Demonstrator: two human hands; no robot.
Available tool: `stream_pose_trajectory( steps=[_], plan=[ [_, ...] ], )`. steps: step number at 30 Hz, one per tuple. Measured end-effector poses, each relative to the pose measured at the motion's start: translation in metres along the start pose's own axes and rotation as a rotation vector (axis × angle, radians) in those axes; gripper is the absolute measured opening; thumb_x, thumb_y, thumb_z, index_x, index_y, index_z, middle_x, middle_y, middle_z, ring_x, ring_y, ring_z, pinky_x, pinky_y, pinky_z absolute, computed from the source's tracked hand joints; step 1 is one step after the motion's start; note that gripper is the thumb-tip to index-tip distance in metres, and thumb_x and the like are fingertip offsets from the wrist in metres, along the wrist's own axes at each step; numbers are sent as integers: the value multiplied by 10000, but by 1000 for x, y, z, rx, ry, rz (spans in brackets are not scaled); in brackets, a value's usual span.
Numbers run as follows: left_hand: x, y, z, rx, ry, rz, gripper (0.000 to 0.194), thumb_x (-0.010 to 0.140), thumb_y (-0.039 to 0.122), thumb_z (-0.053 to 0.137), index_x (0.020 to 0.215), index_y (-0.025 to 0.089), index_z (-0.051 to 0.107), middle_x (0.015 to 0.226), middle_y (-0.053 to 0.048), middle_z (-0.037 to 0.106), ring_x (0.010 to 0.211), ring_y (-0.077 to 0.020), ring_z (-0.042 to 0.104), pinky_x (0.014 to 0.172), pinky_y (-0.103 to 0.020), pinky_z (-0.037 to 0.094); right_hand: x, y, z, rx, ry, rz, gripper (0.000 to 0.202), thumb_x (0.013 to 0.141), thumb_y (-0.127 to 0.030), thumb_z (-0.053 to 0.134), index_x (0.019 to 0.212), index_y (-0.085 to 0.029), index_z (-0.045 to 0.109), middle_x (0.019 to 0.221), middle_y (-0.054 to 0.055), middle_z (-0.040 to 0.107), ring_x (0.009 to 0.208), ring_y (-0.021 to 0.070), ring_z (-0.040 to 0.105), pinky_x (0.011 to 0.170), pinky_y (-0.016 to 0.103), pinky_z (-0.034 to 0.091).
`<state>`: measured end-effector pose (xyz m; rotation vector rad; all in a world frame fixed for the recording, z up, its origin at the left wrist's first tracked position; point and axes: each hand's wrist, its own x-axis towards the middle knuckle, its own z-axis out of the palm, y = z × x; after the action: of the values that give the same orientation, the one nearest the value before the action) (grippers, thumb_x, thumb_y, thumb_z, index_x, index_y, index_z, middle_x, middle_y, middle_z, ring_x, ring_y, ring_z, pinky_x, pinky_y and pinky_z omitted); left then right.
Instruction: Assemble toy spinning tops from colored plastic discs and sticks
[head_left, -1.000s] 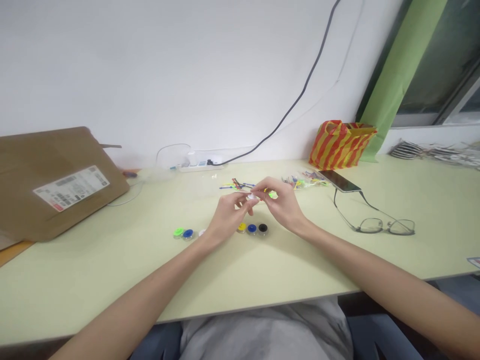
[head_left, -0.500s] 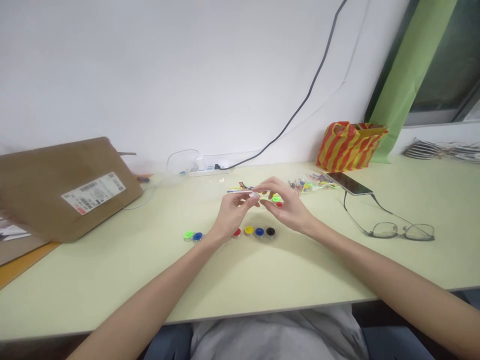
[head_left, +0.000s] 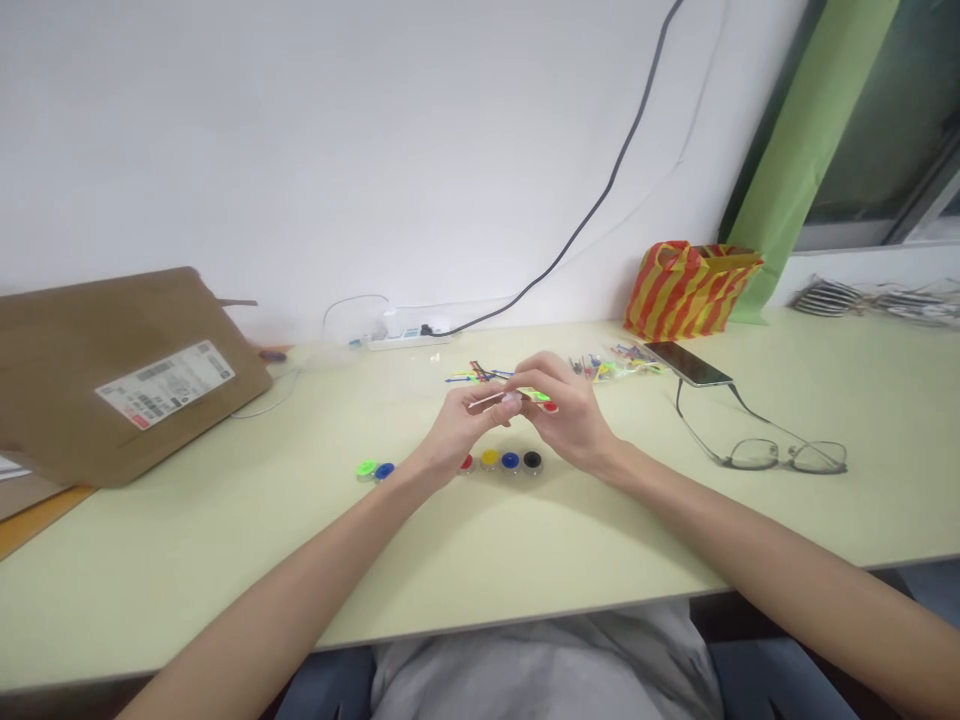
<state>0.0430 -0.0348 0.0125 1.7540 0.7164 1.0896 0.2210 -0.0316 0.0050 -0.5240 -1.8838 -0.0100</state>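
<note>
Near the middle of the table, my left hand (head_left: 466,425) is closed on a small white piece (head_left: 511,398), its thumb and fingers pinching it. My right hand (head_left: 562,405) meets it from the right, fingers curled at the same piece. Below the hands is a row of small round pieces with red (head_left: 466,463), yellow (head_left: 490,459), blue (head_left: 510,461) and black (head_left: 532,461) tops. A green-topped one (head_left: 366,469) and a blue-topped one (head_left: 385,471) sit left of my left forearm. Thin coloured pieces (head_left: 459,379) lie behind the hands.
A cardboard package (head_left: 127,370) stands at the left. Along the back are a power strip (head_left: 409,340), a bag of small coloured parts (head_left: 615,366) and a striped bag (head_left: 686,290). A phone (head_left: 690,364) and glasses (head_left: 787,456) lie at the right.
The view has shifted slightly. My right hand's fingers have curled closer over the white piece, and its flat part is now more covered by my hands.
</note>
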Motion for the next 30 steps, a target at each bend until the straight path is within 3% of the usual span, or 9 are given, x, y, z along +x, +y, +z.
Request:
stream_pose_trajectory(
  steps=[19, 25, 30],
  plan=[
    [0, 5, -1, 82, -36, -25, 308, 930, 466, 621, 939, 189, 755, 930, -61, 687, 891, -181, 589, 813, -305, 491, 4, 2, -6, -20, -14, 97, 151, 886, -110, 638, 875, -247, 701, 834, 28, 612, 798, 190, 594, 703, 337, 482],
    [3, 2, -4, 55, 86, -33, 340, 926, 501, 617, 912, 181, 731, 861, -55, 661, 841, -172, 600, 786, -305, 509, 4, 5, -8, -29, -17, 134, 58, 946, -195, 617, 963, -244, 642, 878, 28, 582, 805, 175, 598, 725, 319, 492],
    [5, -5, -9, -2, 141, -54, 393, 925, 539, 598, 869, 165, 708, 857, -68, 657, 813, -169, 607, 756, -301, 518, 5, 8, -13, -68, -145, 119, 55, 978, -221, 576, 1018, -237, 610, 986, 63, 610, 918, 207, 599, 791, 344, 484]
  ],
)
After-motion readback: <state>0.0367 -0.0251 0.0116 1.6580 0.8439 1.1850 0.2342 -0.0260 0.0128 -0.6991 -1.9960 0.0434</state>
